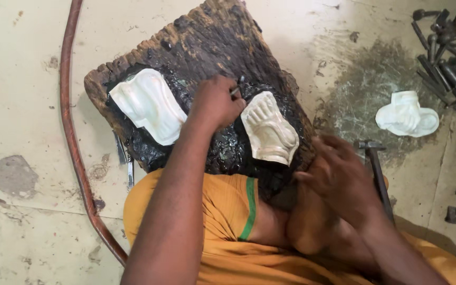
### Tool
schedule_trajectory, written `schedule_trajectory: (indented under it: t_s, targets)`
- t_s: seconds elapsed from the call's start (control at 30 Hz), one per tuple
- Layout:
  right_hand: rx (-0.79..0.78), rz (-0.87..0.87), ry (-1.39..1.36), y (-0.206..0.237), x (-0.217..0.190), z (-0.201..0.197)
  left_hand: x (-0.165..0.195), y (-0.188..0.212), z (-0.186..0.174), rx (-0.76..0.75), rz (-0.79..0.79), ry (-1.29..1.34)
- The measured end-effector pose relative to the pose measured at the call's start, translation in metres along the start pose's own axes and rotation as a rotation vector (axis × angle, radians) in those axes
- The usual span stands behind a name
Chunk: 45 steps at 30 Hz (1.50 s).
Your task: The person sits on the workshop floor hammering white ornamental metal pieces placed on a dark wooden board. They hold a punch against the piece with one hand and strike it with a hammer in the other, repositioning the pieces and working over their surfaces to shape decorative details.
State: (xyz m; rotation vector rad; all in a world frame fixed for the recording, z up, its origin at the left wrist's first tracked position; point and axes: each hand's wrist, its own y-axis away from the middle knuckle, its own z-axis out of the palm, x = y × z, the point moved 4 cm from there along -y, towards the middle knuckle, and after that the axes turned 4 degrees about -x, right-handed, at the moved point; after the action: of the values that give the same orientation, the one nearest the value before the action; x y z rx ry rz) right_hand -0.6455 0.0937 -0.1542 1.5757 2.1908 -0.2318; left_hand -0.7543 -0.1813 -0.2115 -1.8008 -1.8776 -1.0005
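Left hand (215, 103) grip on punch (235, 89), beside foot-shaped plate (269, 129)

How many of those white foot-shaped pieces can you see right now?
3. One white foot-shaped piece lies on the tarry wooden block, left; one beside the left hand; one on the floor, right.

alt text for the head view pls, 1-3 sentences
Left hand holds a thin metal tool by a white foot-shaped piece set in black pitch on a wooden block. Right hand rests near a hammer.
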Motion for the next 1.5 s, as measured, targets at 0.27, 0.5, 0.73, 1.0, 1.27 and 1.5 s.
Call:
schedule_trajectory:
  t_s: [0.27, 0.5, 0.73, 1.0, 1.27, 1.5]
  targets:
    - [-0.151, -0.006, 0.098, -0.048, -0.03, 0.027, -0.001, -0.008, 0.013, -0.134, -0.083, -0.032]
    - [-0.112, 0.116, -0.008, -0.04, -0.03, 0.015, 0.003, -0.006, 0.009, -0.037, -0.109, 0.035]
    - [-0.088, 0.234, -0.055, -0.048, -0.037, 0.021, 0.009, -0.007, -0.004, 0.086, 0.008, 0.075]
    - [0.207, 0.434, -0.815, -0.039, 0.028, -0.058, 0.023, -0.012, -0.02, -0.003, 0.547, 0.787]
    - [0.093, 0.614, -0.523, -0.024, 0.04, -0.049, -0.005, -0.023, -0.02, 0.139, -0.092, 0.362]
    - [-0.05, 0.142, -0.038, -0.055, -0.027, 0.018, 0.001, -0.025, -0.004, -0.037, -0.004, 0.055]
